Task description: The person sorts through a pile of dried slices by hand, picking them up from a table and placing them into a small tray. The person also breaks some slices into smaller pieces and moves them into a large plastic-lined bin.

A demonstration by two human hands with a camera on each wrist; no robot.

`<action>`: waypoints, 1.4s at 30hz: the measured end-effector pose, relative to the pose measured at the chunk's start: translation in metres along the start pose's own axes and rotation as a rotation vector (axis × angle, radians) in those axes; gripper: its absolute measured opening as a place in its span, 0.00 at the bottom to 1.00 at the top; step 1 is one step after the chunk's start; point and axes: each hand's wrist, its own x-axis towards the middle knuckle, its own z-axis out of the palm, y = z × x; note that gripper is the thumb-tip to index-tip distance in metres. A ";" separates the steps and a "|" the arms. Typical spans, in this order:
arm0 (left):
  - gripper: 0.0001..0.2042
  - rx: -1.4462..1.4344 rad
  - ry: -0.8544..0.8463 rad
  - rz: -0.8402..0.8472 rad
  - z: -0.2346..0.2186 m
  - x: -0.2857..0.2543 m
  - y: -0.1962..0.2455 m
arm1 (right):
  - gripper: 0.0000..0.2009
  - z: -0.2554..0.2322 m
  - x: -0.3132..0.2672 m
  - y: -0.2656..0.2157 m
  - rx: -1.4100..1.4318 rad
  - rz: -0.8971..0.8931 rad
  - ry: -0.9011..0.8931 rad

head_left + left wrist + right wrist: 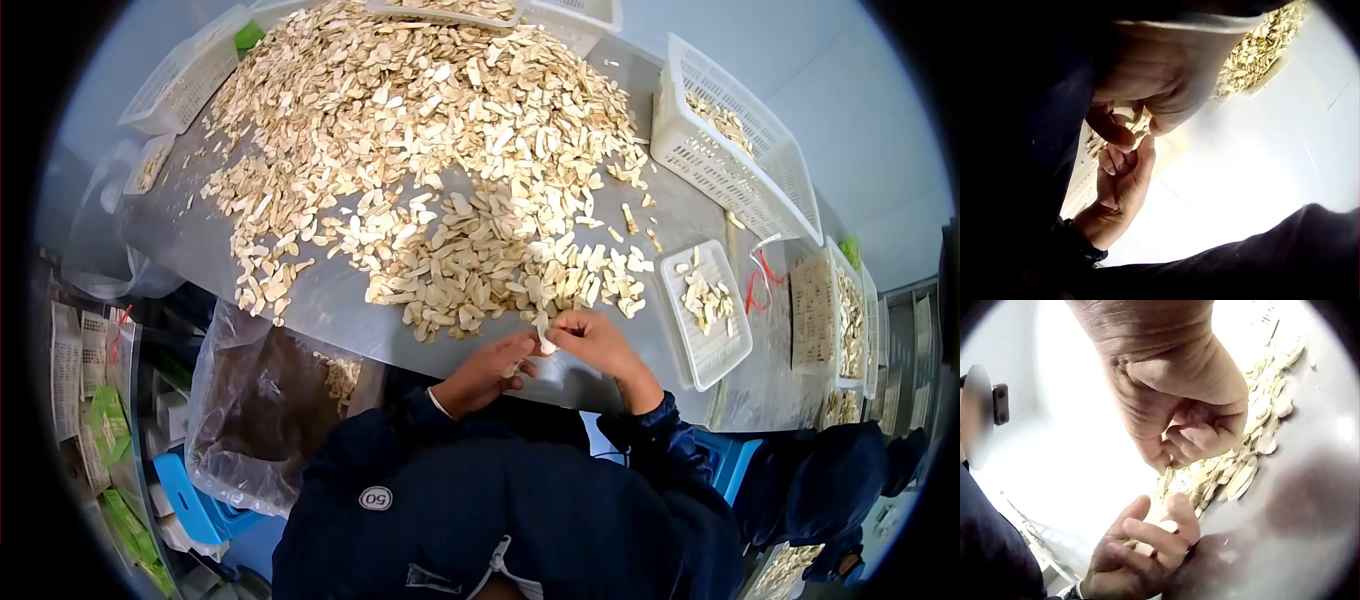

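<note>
Close to the table's near edge, my two hands meet in front of the body. My right hand [600, 345] pinches a pale dried slice [545, 335] between thumb and finger; its other fingers curl into the palm, as the right wrist view shows. My left hand [490, 370] is just left of it, palm turned up and fingers bent, holding small pale slices [1144, 547] among them. In the left wrist view, its thumb and fingertip come close to the right fingertips. A greyer heap of slices [470, 250] lies just beyond the hands.
A large pile of slices [400, 110] covers the metal table [330, 310]. A shallow white tray [705, 365] with some slices stands at right, a white basket [740, 165] behind it. Below left is a plastic-lined bin [250, 400]; another person's dark sleeve [830, 480] shows at lower right.
</note>
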 end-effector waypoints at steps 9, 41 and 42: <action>0.10 0.093 0.078 0.001 0.007 0.001 0.004 | 0.08 0.016 0.000 0.003 0.095 -0.073 0.073; 0.11 0.237 0.084 0.062 0.001 -0.001 0.008 | 0.10 0.016 0.011 -0.004 0.006 -0.104 0.070; 0.11 0.251 0.088 0.060 0.003 -0.002 0.009 | 0.11 0.018 0.010 -0.004 0.008 -0.108 0.035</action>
